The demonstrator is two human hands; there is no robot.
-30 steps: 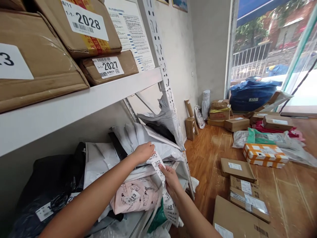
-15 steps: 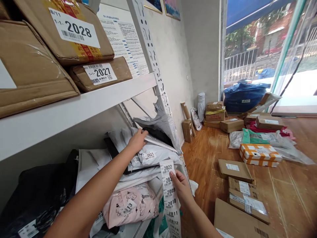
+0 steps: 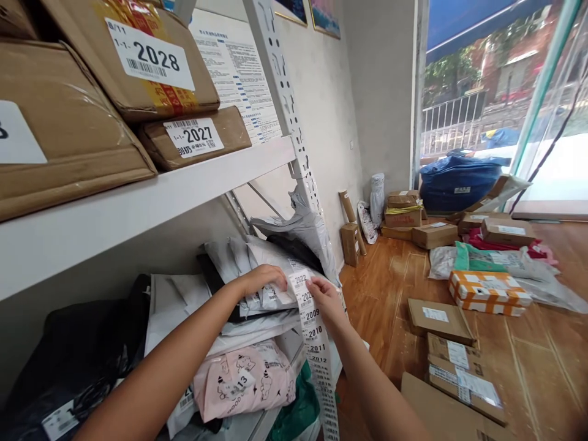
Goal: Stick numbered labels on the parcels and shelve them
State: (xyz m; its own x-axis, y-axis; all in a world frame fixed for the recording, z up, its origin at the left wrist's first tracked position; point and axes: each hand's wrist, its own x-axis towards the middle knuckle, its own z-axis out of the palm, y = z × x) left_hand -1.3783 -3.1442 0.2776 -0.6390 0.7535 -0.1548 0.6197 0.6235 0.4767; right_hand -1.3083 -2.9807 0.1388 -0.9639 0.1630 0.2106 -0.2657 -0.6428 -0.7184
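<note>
My right hand (image 3: 327,299) pinches a long strip of number labels (image 3: 316,348) near its top, by the label reading 2022. The strip hangs down past the shelf edge. My left hand (image 3: 265,279) is over a pale grey mailer bag (image 3: 275,301), its bent fingers together and their tips close to the strip's upper left edge. Whatever is between those fingertips, if anything, is hidden. More grey mailer bags (image 3: 229,260) are piled around this hand. Below them lies a pink patterned parcel (image 3: 245,383) with a label ending in 13.
Overhead, a white shelf beam (image 3: 193,193) carries boxes labelled 2028 (image 3: 133,92) and 2027 (image 3: 234,125). A perforated post (image 3: 287,92) rises beyond the bags. Dark parcels (image 3: 64,349) lie at lower left. Cardboard boxes (image 3: 441,318) and an orange-and-white box (image 3: 489,291) sit on the wooden floor.
My left hand has come down and right, off the upper mailer bag, toward the label strip. My right hand has raised the strip slightly and moved it left, closer to the left hand.
</note>
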